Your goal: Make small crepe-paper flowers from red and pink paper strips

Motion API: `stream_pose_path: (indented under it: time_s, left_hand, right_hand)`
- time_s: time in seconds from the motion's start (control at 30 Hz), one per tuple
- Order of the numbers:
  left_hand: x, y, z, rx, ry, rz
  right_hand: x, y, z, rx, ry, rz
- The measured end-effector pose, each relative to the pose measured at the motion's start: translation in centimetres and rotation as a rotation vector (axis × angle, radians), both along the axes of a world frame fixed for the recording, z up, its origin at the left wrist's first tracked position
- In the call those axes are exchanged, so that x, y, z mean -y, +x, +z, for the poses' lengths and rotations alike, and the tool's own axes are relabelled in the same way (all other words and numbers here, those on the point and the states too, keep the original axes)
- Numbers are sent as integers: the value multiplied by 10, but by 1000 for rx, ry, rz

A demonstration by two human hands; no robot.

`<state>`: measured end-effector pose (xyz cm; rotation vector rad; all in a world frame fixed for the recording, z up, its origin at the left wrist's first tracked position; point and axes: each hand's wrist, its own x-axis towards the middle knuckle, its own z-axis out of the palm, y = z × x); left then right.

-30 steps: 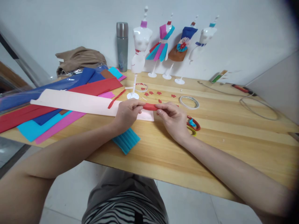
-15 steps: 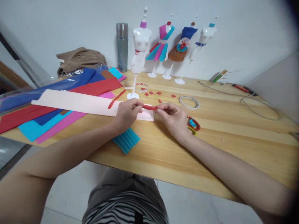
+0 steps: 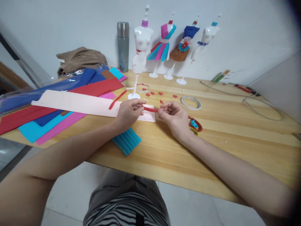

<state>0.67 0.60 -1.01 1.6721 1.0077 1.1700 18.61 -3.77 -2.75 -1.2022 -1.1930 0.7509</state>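
Between my two hands a narrow red crepe paper strip [image 3: 150, 109] is held stretched, sagging slightly. My left hand [image 3: 131, 112] pinches its left end, and my right hand [image 3: 172, 116] pinches the other. Below them lies a long pale pink paper sheet [image 3: 94, 106]. Another red strip [image 3: 117, 99] rests on that sheet, left of my hands. A pleated turquoise paper piece [image 3: 128, 141] lies under my left wrist. Scissors with red and yellow handles [image 3: 199, 125] are partly hidden behind my right hand. Several small red paper flowers [image 3: 160, 93] are scattered just beyond.
A bare white mannequin [image 3: 142, 40] stands close behind my hands; dressed ones [image 3: 164, 47] line the wall. A tape roll [image 3: 191, 103] lies at right, near a grey cable [image 3: 244, 102]. Coloured paper sheets [image 3: 98, 88] pile up left, before a flask [image 3: 123, 47] and brown cloth [image 3: 82, 59].
The red strip between my hands now looks thinner and bows down slightly. Both hands stay almost in place, with the fingers of my right hand shifted a little.
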Motion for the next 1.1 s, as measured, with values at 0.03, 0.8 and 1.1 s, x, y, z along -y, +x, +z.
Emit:
stream_pose_path:
  time_s: [0.03, 0.8, 1.1]
  left_hand:
    - [-1, -1, -1, -30, 21, -6]
    - [-13, -21, 18, -805, 157, -257]
    - [-29, -31, 29, -745, 305, -101]
  right_hand:
    - [0, 0, 0, 14, 7, 8]
    - [10, -2, 9, 678, -112, 149]
    - [10, -3, 1, 654, -79, 137]
